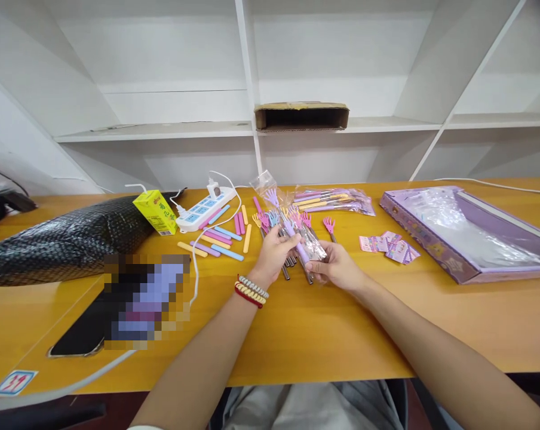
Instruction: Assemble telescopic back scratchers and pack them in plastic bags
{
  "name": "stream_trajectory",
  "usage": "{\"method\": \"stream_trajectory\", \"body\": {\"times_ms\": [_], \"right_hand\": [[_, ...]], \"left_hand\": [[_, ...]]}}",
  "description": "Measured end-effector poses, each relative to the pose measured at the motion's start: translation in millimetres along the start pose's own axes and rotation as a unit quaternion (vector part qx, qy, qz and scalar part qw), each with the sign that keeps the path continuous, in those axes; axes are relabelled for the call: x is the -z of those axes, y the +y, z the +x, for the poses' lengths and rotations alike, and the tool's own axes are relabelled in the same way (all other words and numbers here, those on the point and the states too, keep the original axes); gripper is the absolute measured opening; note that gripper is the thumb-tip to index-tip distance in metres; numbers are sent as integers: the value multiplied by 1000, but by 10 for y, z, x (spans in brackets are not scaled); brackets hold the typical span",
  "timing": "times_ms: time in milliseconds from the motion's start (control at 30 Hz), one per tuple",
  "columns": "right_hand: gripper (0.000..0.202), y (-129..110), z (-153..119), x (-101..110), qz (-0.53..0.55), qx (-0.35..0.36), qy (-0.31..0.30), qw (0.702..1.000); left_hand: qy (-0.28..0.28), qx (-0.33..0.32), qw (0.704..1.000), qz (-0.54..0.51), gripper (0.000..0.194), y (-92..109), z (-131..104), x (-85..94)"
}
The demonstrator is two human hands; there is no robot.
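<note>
Near the table's middle, my left hand (276, 254) has its fingers closed on a purple back scratcher (302, 253) in a clear plastic sleeve. My right hand (333, 266) pinches the sleeve's lower right part. Under and behind the hands lie several hand-shaped scratcher heads (264, 221) in pink, blue and yellow, with metal rods. One pink scratcher head (329, 224) lies apart to the right. Coloured handles (227, 252) are scattered to the left. Packed scratchers (335, 200) in clear bags lie behind.
A power strip (206, 209), a yellow drink carton (156, 213), a black wrapped bundle (73, 239) and a phone (84, 319) are at left. Small printed cards (389, 246) and a purple box (458, 272) are at right. A cardboard box (302, 107) sits on the shelf.
</note>
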State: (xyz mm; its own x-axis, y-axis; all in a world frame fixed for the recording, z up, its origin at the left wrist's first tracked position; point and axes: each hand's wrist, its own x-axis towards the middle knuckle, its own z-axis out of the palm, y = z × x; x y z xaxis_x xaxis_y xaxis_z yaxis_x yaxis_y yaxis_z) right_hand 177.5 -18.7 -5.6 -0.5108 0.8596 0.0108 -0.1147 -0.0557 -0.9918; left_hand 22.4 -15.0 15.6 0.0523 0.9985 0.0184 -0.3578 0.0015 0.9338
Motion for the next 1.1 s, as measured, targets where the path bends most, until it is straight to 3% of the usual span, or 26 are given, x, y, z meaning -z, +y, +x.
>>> {"method": "stream_trajectory", "body": {"times_ms": [167,333,400,500,733,867,1100], "right_hand": [[75,-88,-43,46,-4,35,14,999],[69,-241,-136,191,-46,82,-107,990],[65,-242,-146,200,-75,94,-122,985],[58,-182,-130,151,-128,125,-80,981],[24,-60,-42,74,-172,120,6,978],[24,-33,-7,94,-179,129,42,974],[32,-25,19,89,-79,118,80,987]], "left_hand": [[29,12,999,-10,26,18,37,48],[42,23,998,-31,19,77,42,109],[36,29,998,-35,18,87,37,114],[20,32,999,-27,21,78,34,108],[13,10,999,38,33,50,4,51],[-9,8,999,46,36,47,-36,-1],[-43,8,999,29,45,31,-51,3]]}}
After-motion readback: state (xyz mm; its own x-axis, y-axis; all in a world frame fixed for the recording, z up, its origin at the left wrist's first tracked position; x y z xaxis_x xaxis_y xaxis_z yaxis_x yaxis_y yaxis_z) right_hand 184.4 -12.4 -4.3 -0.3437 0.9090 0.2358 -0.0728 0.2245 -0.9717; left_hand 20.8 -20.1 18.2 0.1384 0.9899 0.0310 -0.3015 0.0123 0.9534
